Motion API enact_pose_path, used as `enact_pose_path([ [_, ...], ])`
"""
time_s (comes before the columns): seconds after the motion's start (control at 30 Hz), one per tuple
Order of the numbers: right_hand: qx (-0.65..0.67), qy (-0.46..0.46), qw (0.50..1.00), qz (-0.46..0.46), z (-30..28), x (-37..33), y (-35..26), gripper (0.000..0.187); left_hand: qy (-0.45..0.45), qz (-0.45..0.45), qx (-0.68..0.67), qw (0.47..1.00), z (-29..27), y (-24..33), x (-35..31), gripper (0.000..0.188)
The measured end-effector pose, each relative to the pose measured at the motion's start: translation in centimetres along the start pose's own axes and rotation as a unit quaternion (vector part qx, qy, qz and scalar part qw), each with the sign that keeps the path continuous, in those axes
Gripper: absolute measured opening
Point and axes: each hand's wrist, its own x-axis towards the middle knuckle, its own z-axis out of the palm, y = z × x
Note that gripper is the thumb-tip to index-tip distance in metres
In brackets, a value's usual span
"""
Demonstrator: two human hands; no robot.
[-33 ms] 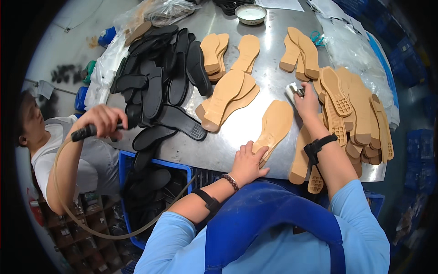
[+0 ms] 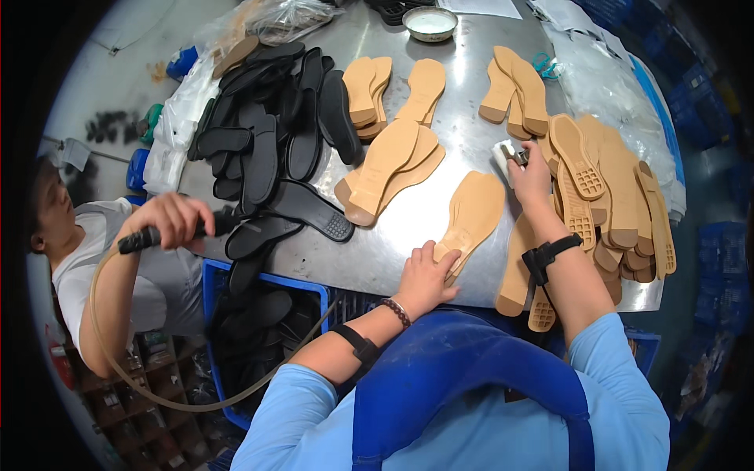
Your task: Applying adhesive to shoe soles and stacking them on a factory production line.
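Note:
A tan shoe sole [image 2: 473, 210] lies flat on the metal table [image 2: 455, 125] in front of me. My left hand [image 2: 424, 276] grips its near heel end at the table's front edge. My right hand [image 2: 532, 171] is just right of the sole's toe, closed around a small white applicator with a dark handle [image 2: 506, 153]. Right beside that hand lies a heap of tan soles [image 2: 609, 196], some tread side up.
More tan soles [image 2: 389, 169] lie mid-table and at the back [image 2: 514, 90]. Black soles [image 2: 267, 141] are piled at the left. A metal bowl [image 2: 430, 22] stands at the far edge. A co-worker's hand [image 2: 169, 224] holds a hosed tool above a blue crate [image 2: 263, 286].

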Motion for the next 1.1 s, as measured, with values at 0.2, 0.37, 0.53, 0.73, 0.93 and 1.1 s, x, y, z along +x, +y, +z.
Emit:
enact_pose_path([
  [0.2,0.194,0.082,0.974,0.079,-3.1,-3.0,0.5,0.043,0.062,-0.018,-0.275,0.959,-0.6,-4.7,-0.1,0.056],
  [0.37,0.183,-0.09,0.979,-0.024,-1.6,-11.8,-0.9,0.039,0.081,-0.095,-0.678,0.724,-2.9,-6.9,-0.5,0.051],
  [0.53,0.006,-0.208,0.892,-0.402,1.5,-13.8,-1.1,0.037,0.127,-0.079,-0.667,0.73,-4.5,-5.9,0.0,0.054],
  [0.73,-0.072,-0.063,0.967,-0.235,3.8,0.6,1.1,0.032,0.118,0.001,-0.267,0.956,-1.6,-4.0,0.1,0.056],
  [0.93,0.033,0.01,0.999,0.018,-0.4,2.3,0.5,0.04,-0.026,0.048,0.055,0.997,-1.0,-0.6,0.7,0.065],
  [1.1,0.163,0.012,0.984,0.067,-4.2,-1.2,-0.8,0.043,-0.045,0.068,0.031,0.996,-0.7,-0.9,2.4,0.069],
])
